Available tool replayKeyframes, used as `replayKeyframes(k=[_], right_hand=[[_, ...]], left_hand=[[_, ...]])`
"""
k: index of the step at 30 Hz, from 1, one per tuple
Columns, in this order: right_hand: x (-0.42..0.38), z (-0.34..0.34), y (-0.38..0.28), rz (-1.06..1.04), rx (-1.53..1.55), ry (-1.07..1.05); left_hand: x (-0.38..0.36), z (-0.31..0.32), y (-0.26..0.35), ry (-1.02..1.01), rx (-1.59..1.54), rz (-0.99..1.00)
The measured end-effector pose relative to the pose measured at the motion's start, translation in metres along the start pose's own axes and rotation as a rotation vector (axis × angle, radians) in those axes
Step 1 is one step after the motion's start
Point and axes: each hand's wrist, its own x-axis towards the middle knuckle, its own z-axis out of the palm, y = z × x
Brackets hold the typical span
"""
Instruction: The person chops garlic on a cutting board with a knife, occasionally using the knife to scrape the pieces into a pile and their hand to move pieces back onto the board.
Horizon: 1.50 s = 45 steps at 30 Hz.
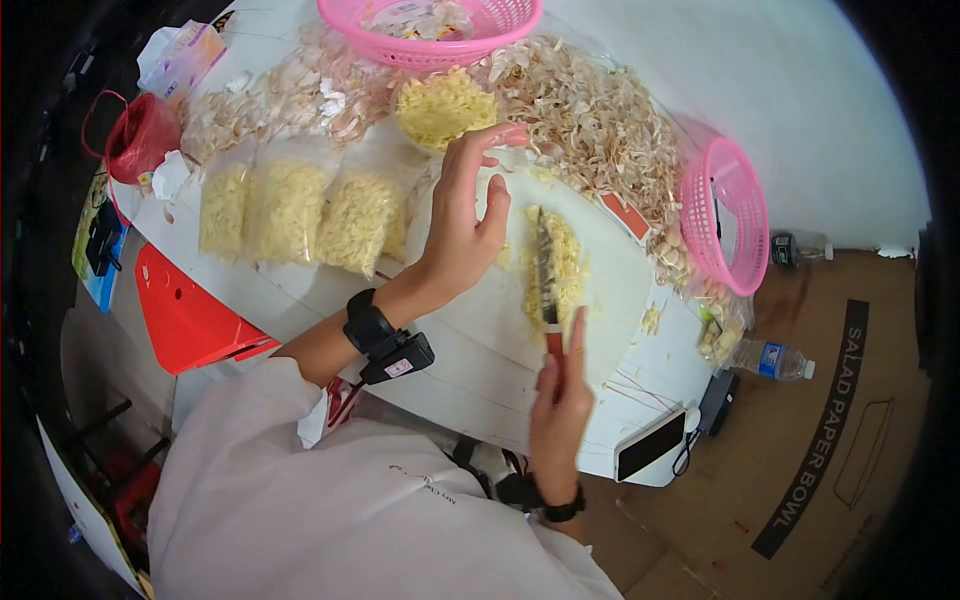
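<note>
Head cam, left hand: raised over the board, the left hand [466,218] has fingers loosely bent and nothing in the grip that I can see. Nearest thing is the bowl just beyond it.
Head cam, right hand: right hand [561,415] is wrapped round the red handle of a knife [546,275], index finger stretched along it, blade pointing to the far side.
Chopped garlic (pretty sure it's that): the chopped garlic [568,265] sits in a long heap on the white board [620,290], right under the blade and to its right.
Bowl: clear-looking bowl [420,142] at the far side, heaped with pale yellow pieces.
Bags: three clear bags [287,212] lined up on the left, all packed with similar yellow bits. Bit more yellow peeks out by the rightmost one.
Far basket: pink far basket [420,52], has papery scraps and some clear plastic in it.
Right basket: pink right basket [752,190], tipped over at the table's right edge, something white and dark inside, can't tell what.
Small bag: clear small bag [722,330] near that basket, pale chunks inside.
Skins: big loose skins [590,110] pile between the two baskets.
</note>
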Motion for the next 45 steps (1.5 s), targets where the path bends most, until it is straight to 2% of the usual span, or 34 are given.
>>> replayKeyframes(k=[3,5,7,10,13,17,22,28,32,34,38,45], right_hand=[[0.033,-0.042,0.003,0.075,0.029,-0.112],[0.062,-0.062,0.027,-0.094,-0.010,-0.162],[0.091,-0.074,0.042,-0.074,-0.084,-0.210],[0.124,-0.072,0.076,-0.185,-0.011,-0.234],[0.139,-0.065,0.086,-0.195,-0.031,-0.230],[0.149,-0.059,0.080,-0.190,-0.132,-0.217],[0.160,-0.057,0.075,-0.308,-0.217,-0.215],[0.171,-0.057,0.083,-0.318,-0.114,-0.278],[0.172,-0.067,0.084,-0.339,-0.179,-0.296],[0.171,-0.070,0.084,-0.438,-0.256,-0.301],[0.168,-0.071,0.086,-0.382,-0.181,-0.266],[0.169,-0.051,0.076,-0.448,-0.197,-0.272]], left_hand=[[0.001,0.000,-0.001,0.016,-0.013,0.003],[0.001,-0.001,0.000,0.003,-0.006,-0.013],[0.000,0.000,0.000,0.015,-0.015,-0.011],[0.001,0.000,-0.001,0.030,-0.016,-0.002],[0.001,0.000,-0.001,0.029,-0.005,-0.008],[0.000,0.001,-0.003,0.020,0.019,-0.011],[-0.001,0.002,-0.006,0.022,0.018,-0.012],[0.000,0.001,-0.003,0.007,0.007,-0.025],[0.000,0.001,-0.003,-0.002,0.012,-0.028],[0.000,0.001,-0.004,-0.001,0.010,-0.025],[0.000,0.000,-0.004,-0.004,0.014,-0.014],[0.000,0.001,-0.002,-0.014,0.019,-0.015]])
